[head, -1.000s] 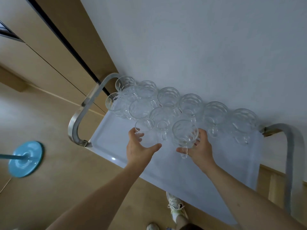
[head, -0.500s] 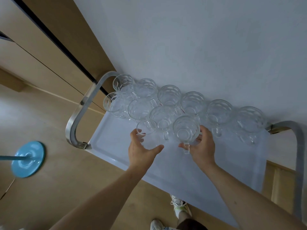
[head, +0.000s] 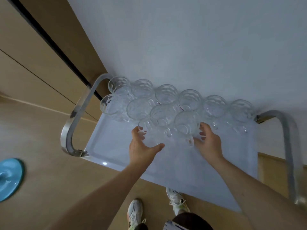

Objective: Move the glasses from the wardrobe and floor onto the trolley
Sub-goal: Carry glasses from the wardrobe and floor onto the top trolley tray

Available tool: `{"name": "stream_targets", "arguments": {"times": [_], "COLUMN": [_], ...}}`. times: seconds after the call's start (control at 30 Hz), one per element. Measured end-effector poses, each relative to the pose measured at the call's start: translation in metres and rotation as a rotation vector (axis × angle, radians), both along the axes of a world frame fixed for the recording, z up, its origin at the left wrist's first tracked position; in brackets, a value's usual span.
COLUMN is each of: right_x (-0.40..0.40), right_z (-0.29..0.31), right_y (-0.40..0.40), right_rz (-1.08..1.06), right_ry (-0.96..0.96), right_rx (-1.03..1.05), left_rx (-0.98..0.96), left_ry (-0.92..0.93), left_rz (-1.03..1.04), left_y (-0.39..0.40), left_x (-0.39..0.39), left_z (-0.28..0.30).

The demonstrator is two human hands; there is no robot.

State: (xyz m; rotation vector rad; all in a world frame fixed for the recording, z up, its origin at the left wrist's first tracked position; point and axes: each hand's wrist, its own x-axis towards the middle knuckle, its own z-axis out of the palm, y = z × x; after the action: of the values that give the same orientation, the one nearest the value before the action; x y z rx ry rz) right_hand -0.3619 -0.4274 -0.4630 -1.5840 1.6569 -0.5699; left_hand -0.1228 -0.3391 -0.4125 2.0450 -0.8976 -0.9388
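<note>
Pale wall (head: 182, 39) backs the trolley (head: 116, 146), whose white tray top runs between two curved metal handles (head: 78, 117); wooden wardrobe panels (head: 33, 55) stand to the left and a blue round base (head: 10, 178) sits on the wood floor (head: 41, 130).

Observation: I count roughly eleven clear handled glasses on the tray. A back row (head: 191, 98) sits tight against the wall, a second row (head: 139, 108) nests in front of it at the left end. My judgement: packing from the back corner outward leaves the near tray free for later loads.

Left hand (head: 142, 148): fingers and thumb curled around the left glass (head: 148, 128), thumb stretched toward the middle. The glass stands upright at the front of the cluster, touching or just beside its neighbours; I cannot tell whether its base is fully down.

Right hand (head: 207, 140): fingers wrapped on the side of the right glass (head: 186, 125), whose handle points toward me. Gripping the bodies, not the handles, probably lets me nudge each glass snugly against the row.

Stage, as I judge it: both glasses are at their spots, release pending. Risk: glass on glass, so a hard push could knock the neighbours.

Two white shoes (head: 135, 211) show below the tray edge.
</note>
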Motion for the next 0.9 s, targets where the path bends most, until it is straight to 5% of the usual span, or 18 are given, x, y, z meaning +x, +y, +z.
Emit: {"name": "stream_targets", "arguments": {"times": [0.4,0.67,0.9], "right_x": [0.041,0.099,0.118], "right_z": [0.040,0.042,0.022], "right_y": [0.097,0.151,0.189], "right_rz": [-0.195,0.058,0.175], "right_ry": [0.323,0.620,0.664], "right_rx": [0.001,0.078,0.095], "left_rx": [-0.097,-0.110,-0.102], "left_ry": [0.043,0.064,0.086], "left_rz": [-0.195,-0.193,-0.168], "left_y": [0.035,0.076,0.119], "left_x": [0.065,0.102,0.115], "left_z": [0.007,-0.001,-0.014]}}
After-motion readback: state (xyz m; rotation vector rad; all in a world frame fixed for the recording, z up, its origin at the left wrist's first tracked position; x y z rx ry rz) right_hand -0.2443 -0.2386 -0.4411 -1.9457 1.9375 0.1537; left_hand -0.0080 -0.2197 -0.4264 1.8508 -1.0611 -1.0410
